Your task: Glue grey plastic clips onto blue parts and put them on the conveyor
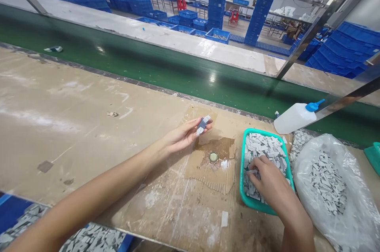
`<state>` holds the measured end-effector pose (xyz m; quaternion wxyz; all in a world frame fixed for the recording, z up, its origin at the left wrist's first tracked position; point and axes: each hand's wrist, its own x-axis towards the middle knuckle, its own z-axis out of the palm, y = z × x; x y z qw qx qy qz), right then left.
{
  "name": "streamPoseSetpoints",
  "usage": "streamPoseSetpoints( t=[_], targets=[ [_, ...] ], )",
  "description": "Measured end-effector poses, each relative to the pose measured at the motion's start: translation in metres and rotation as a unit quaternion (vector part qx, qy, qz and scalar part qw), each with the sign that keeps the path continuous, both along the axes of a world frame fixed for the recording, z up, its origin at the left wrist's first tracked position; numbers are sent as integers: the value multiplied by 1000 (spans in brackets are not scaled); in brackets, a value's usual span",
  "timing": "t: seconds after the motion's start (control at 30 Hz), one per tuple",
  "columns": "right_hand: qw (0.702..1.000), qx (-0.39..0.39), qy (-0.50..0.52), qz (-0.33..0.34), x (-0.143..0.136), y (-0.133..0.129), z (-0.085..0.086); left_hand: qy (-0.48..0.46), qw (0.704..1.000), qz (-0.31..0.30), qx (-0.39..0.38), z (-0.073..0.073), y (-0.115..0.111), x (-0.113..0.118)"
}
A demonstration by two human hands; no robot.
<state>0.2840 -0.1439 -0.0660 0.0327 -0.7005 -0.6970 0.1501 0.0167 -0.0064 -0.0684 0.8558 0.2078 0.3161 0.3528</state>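
Observation:
My left hand (185,133) holds a small dark grey and white piece (203,124) between thumb and fingers, above the worktable. My right hand (267,180) reaches into a green basket (242,169) full of flat grey-white pieces (263,147); its thumb and index finger are pinched on a small light piece. Between the hands, a small round cap (213,157) rests on a wet, torn piece of cardboard (204,171).
A white bottle with a blue nozzle (297,118) leans behind the basket. At right lies a plastic bag of pieces (350,177). A green conveyor belt (166,76) runs beyond the table. Metal posts and blue crates (346,48) stand farther back.

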Motion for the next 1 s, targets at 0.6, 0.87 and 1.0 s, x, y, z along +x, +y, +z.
streamPoseSetpoints(
  t=[0.6, 0.87, 1.0],
  targets=[
    [999, -29, 34, -6, 5, 3, -2, 62, 960, -271, 22, 40, -21, 18],
    [998, -45, 43, -12, 8, 5, 0, 54, 953, -297, 11, 34, -26, 16],
    [998, -47, 40, -15, 8, 6, 1, -7, 940, -336, 61, 16, -22, 13]
  ],
)
